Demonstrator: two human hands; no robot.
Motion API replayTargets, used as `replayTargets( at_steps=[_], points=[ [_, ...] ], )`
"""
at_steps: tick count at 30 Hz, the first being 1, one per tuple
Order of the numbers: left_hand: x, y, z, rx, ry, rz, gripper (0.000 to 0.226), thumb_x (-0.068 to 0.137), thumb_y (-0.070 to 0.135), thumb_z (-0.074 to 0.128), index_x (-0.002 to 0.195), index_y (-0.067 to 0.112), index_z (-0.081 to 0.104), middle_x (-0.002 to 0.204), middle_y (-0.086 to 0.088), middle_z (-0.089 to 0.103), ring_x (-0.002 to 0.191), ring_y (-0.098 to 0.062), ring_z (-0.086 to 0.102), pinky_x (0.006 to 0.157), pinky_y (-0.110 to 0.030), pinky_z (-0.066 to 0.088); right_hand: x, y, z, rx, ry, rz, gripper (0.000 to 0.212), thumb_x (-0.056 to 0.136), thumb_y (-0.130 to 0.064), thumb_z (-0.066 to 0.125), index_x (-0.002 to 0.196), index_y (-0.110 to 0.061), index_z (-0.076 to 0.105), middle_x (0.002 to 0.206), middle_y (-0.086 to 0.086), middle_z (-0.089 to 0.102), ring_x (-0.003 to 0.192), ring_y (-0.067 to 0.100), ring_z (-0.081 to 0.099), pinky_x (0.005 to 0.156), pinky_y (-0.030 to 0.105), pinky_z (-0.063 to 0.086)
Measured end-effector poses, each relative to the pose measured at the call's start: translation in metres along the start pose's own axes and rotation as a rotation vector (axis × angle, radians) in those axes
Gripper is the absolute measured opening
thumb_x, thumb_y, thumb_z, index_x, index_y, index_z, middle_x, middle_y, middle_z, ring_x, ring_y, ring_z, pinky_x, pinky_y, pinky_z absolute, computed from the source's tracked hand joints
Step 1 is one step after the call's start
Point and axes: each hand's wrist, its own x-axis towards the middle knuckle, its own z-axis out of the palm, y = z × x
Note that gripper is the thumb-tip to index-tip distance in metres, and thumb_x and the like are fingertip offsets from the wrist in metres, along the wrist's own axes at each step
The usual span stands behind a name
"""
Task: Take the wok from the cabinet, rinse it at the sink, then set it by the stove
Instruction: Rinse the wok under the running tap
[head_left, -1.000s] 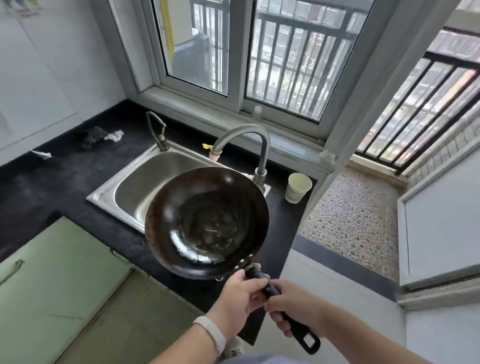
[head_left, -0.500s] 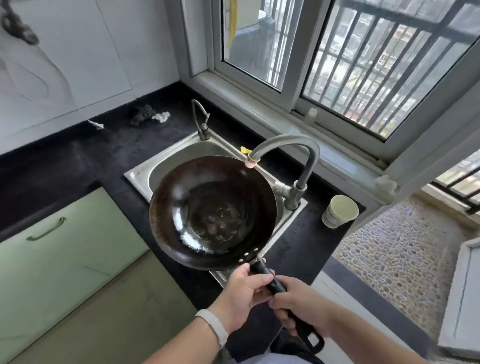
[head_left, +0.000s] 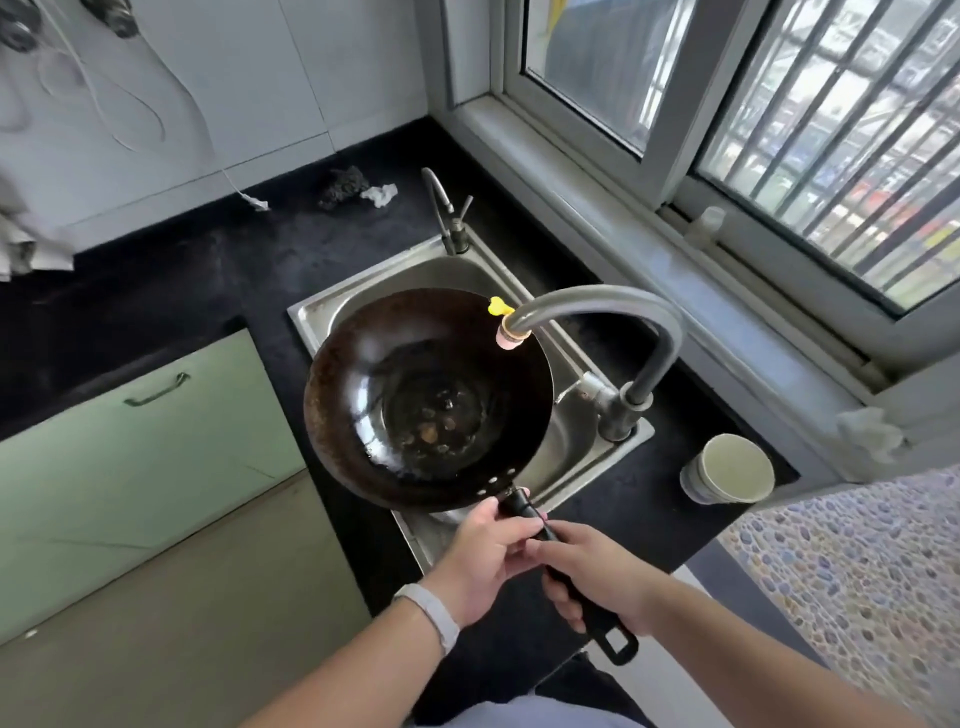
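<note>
Black stone bench (head_left: 171, 280) runs under a white tiled wall and turns the corner below a barred window (head_left: 779, 130), with a steel sink (head_left: 311, 319) set into it. Over the sink's basin hangs the wok (head_left: 426, 400), dark and round, bowl facing up, with brownish spots and wet glints at its bottom. Its body covers most of the basin from view; whether its underside touches the sink cannot be told.

The left hand (head_left: 483, 553) grips the wok's black handle (head_left: 519, 506) just behind the rivets, fingers and thumb curled round it, and a pale wristband (head_left: 431, 616) sits on that wrist. The right hand (head_left: 597, 571) grips the same handle farther back, near its looped end, with the fingers wrapped under it.

At the sink's right rim stands a tall curved faucet (head_left: 639, 322). Its pink-tipped spout ends above the wok's far right edge, beside a small yellow piece (head_left: 496, 306). A thinner tap (head_left: 447, 213) rises from the sink's far rim. Right of the sink, on the bench, stands a paper cup (head_left: 727, 467). Beyond the sink, toward the wall, lie a dark scrubber (head_left: 343, 184) and a crumpled white scrap (head_left: 382, 193). Left of the sink, under the bench edge, is a pale green cabinet door (head_left: 130, 457) with a metal pull.
</note>
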Motion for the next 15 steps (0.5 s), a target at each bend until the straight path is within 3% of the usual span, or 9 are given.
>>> replayTargets(
  at_steps=[10,15],
  points=[
    [0.016,0.009,-0.006,0.040,0.030,-0.009,0.028,0.095,0.000,0.057,0.122,0.007,0.053,0.095,-0.007,0.073,0.091,-0.021,0.071,0.081,-0.036,0.057,0.019,-0.007,-0.007,0.041,-0.020,0.011,0.023,0.104,-0.020,0.048,0.119,-0.003,0.056,0.057,0.004,0.049,0.044,0.016,0.044,0.043,0.029,0.041],
    [0.013,0.007,-0.008,0.175,0.018,0.008,0.023,0.095,0.005,0.059,0.118,0.005,0.055,0.101,-0.008,0.073,0.098,-0.023,0.071,0.095,-0.044,0.055,0.018,-0.002,-0.007,0.068,-0.029,-0.002,0.024,0.104,-0.017,0.048,0.121,-0.002,0.052,0.056,0.004,0.048,0.043,0.017,0.042,0.042,0.029,0.040]
  ],
)
